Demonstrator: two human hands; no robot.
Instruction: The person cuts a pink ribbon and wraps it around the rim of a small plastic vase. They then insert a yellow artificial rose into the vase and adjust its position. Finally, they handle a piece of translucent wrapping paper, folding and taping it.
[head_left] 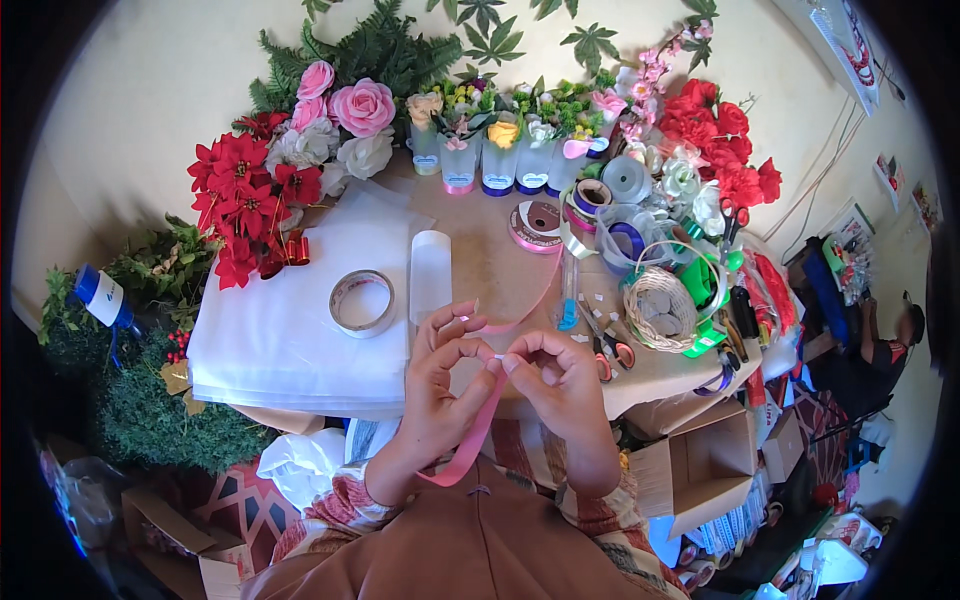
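Observation:
Both my hands meet above the table's front edge, fingertips pinched together. My left hand is closed on a pink ribbon, whose loose length hangs in a curve toward my lap. My right hand pinches a tiny white piece at the ribbon, close to the left fingertips; what exactly it is cannot be made out. Behind the hands, the ribbon runs back to its spool lying on the table. A translucent white cylinder lies just beyond my left hand.
Left of my hands, a tape roll rests on stacked translucent sheets. Scissors and white scraps lie to the right, near a wicker basket. Flower-filled cups line the back. An open cardboard box stands below right.

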